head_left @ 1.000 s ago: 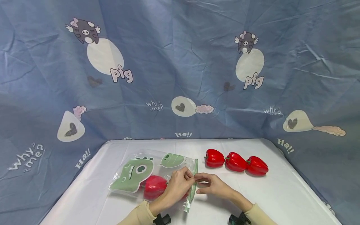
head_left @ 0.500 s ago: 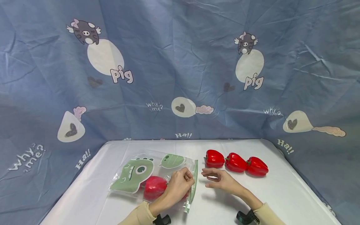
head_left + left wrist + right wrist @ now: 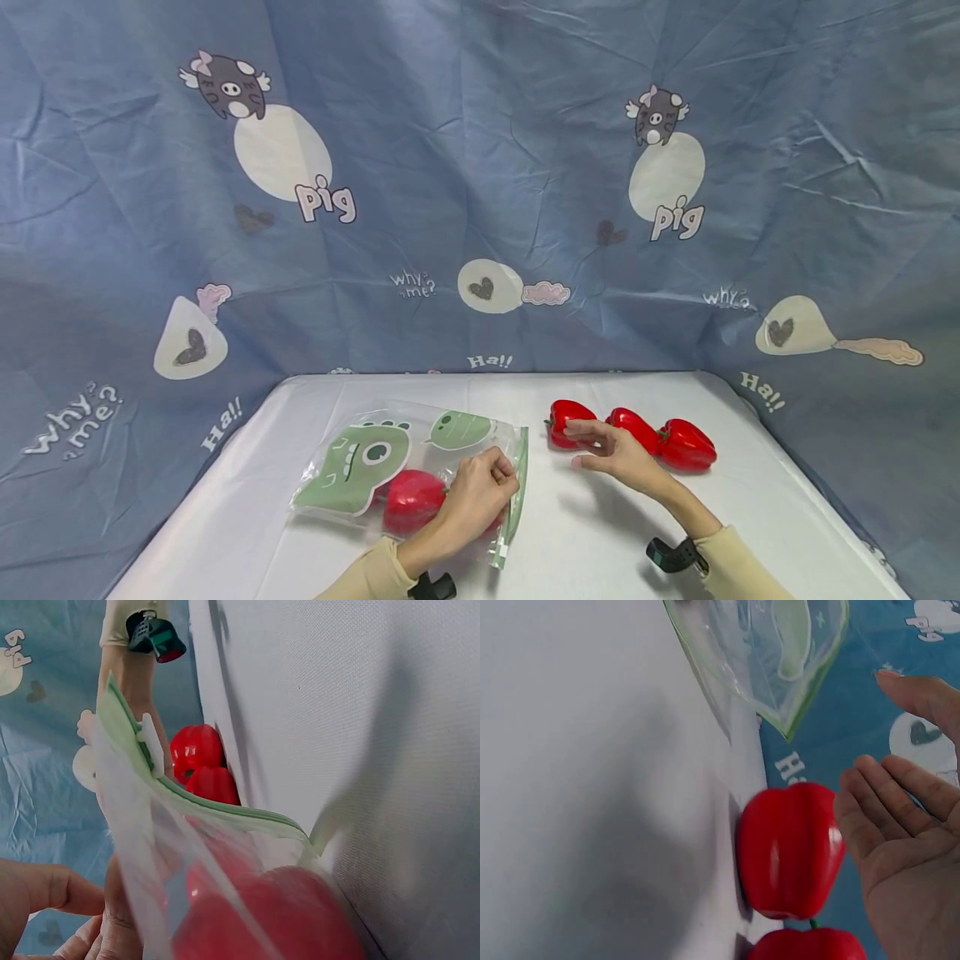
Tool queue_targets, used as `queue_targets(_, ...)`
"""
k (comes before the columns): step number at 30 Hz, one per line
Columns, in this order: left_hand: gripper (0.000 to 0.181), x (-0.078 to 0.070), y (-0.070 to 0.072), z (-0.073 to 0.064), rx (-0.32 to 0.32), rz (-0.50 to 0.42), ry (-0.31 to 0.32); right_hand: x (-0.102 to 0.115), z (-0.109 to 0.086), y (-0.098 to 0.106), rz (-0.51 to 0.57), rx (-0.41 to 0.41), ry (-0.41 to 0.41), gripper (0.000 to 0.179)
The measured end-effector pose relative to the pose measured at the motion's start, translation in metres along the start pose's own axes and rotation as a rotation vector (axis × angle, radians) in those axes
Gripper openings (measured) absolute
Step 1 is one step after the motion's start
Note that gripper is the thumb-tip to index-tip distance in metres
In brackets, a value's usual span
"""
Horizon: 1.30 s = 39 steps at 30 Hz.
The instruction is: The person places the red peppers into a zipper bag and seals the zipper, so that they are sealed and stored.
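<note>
Head view, near to far. Left hand [image 3: 480, 483] is at the bag mouth, fingers curled, pinching the edge; unchanged over the last second. Wrist camera [image 3: 433, 586] hangs under that wrist.

Clear zip bag [image 3: 386, 450] lies flat on the white table [image 3: 555, 550], green dinosaur print up, mouth toward the right hand. Green zip strip [image 3: 517, 492] runs down that edge; white slider [image 3: 150, 742] sits at its near end. Right wrist view suggests the mouth is parted.

One red bell pepper [image 3: 411, 502] is inside the bag. More red shows past the left hand, probably a second pepper, too covered to confirm.

Change: right hand [image 3: 618, 454] has let go of the bag's edge and is now over by the loose row. It holds nothing, thumb and fingers well apart. Contact with the nearest pepper: can't tell; it overlaps in both views.

Row, left to right: left pepper [image 3: 572, 412] partly behind the fingers, middle pepper [image 3: 636, 423] partly behind the hand, right pepper [image 3: 686, 446] in plain sight.

My read: left hand alone keeps the mouth accessible, right is free for a pepper, three remain outside.

Blue printed curtain [image 3: 480, 167] behind everything.
</note>
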<state>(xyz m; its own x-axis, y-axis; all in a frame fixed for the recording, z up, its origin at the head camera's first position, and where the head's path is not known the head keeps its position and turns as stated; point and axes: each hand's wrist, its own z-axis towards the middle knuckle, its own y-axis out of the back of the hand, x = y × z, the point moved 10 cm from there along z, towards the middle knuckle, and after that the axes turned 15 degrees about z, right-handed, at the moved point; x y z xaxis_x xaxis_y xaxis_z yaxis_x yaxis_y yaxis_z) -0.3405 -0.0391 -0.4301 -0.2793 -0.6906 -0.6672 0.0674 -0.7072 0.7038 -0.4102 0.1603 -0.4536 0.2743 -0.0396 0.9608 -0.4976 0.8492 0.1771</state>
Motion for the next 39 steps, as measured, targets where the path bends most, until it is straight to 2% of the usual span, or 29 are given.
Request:
queue_targets(6, 0.006, -0.001, 0.001, 0.0, -0.012, 0.01, -0.01, 0.0, 0.005, 0.017, -0.039, -0.053, -0.006, 0.056)
queue_targets(14, 0.006, 0.001, -0.002, 0.0, 0.005, 0.003, 0.002, -0.002, 0.014, 0.031, -0.069, -0.111, -0.022, 0.064)
queue_targets(23, 0.005, 0.002, -0.002, 0.0, 0.012, 0.008, 0.009, -0.011, 0.032, 0.034, -0.052, -0.108, -0.067, 0.069)
queue_targets(30, 0.006, 0.003, -0.005, -0.001, 0.023, -0.01, 0.006, -0.022, 0.038, 0.031, -0.037, -0.096, -0.095, 0.07)
queue_targets(39, 0.005, 0.004, -0.004, 0.0, 0.013, 0.01, 0.002, -0.027, 0.044, 0.032, -0.094, -0.131, -0.105, 0.069)
